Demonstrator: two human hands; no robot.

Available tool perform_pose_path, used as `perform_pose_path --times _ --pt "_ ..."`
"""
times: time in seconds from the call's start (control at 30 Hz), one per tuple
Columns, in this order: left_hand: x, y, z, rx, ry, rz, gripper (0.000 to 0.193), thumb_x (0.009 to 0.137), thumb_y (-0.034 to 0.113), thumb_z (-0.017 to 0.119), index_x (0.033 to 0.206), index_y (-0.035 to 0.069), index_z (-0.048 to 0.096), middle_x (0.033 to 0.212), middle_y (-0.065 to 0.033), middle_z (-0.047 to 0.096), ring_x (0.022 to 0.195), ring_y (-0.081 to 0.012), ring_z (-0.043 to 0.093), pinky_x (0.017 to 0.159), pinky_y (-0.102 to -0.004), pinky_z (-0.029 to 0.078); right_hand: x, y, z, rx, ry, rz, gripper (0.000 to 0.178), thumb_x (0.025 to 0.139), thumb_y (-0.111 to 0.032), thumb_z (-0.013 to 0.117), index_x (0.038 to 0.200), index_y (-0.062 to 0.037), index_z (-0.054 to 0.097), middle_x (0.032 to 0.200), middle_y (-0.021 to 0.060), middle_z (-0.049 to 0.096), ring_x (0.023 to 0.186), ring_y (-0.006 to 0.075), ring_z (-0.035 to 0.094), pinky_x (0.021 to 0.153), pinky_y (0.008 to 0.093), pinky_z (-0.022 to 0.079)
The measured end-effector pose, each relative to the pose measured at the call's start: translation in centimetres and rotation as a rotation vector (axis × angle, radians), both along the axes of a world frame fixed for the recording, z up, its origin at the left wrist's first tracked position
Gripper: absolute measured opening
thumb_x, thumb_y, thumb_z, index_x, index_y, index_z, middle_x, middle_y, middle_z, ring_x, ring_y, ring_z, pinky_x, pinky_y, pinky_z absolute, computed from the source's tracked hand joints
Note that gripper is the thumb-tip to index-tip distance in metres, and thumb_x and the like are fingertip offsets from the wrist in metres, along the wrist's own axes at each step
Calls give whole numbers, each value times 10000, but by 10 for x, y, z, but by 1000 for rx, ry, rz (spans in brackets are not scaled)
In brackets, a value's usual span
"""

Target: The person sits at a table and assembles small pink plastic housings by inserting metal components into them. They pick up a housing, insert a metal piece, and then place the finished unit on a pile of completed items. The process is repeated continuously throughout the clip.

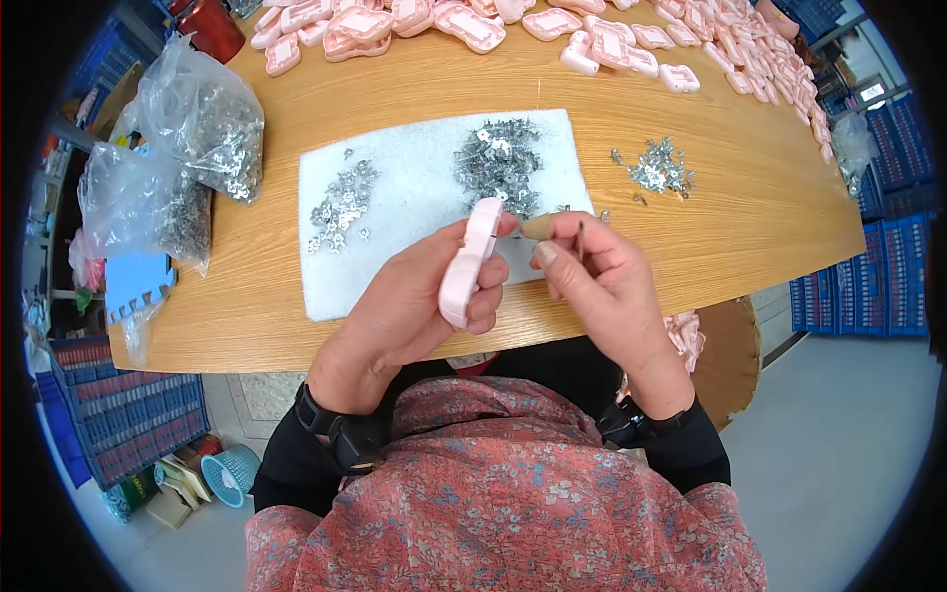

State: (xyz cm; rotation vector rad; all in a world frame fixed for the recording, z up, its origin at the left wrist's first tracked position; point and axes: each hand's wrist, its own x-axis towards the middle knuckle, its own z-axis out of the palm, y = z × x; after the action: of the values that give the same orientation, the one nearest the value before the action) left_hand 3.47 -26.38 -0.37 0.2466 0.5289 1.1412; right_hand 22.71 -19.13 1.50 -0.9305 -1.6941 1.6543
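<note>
My left hand [400,296] is closed round a pale pink plastic casing [462,281], tilted up on its narrow edge over the near part of a white foam mat [404,252]. Just right of the casing, my right hand [617,296] has its thumb and fingers drawn together, a beige finger cot [538,228] covering one fingertip. Whatever lies between those fingers is too small to name. Beyond the hands, a dense pile of small silvery metal pieces [498,163] sits on the mat. A looser group of similar metal pieces [342,202] is spread on its left side.
Many pink casings [473,28] line the table's far edge and right side. Clear plastic bags [222,128] of metal parts stand at left, beside a blue foam piece [138,281]. More small metal parts [663,168] lie right of the mat. A cardboard box [730,355] stands below the table edge.
</note>
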Motion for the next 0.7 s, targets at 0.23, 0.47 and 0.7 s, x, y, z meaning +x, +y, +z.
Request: perform_pose_path --times 0.23,0.47,0.7 --pt "1 -1 6 -85 -74 32 373 1049 302 393 1336 89 499 800 18 457 589 -58 401 492 -185 293 -14 -10 -2 257 -39 26 214 921 -9 626 1130 14 663 863 71 619 719 109 583 664 253 481" --pt "7 -4 2 -37 187 124 426 1053 324 450 1366 37 491 879 -10 549 652 -71 479 544 -219 388 -16 -13 -5 818 -119 116 242 824 -20 694 1065 -1 671 853 100 609 740 248 629 645 328 522" --pt "13 4 -4 141 645 320 412 1060 271 436 1406 48 428 1033 -41 595 827 -107 582 712 -249 493 -21 -21 -4 457 11 22 377 783 -96 798 1118 -7 649 847 34 629 681 118 572 607 250 484"
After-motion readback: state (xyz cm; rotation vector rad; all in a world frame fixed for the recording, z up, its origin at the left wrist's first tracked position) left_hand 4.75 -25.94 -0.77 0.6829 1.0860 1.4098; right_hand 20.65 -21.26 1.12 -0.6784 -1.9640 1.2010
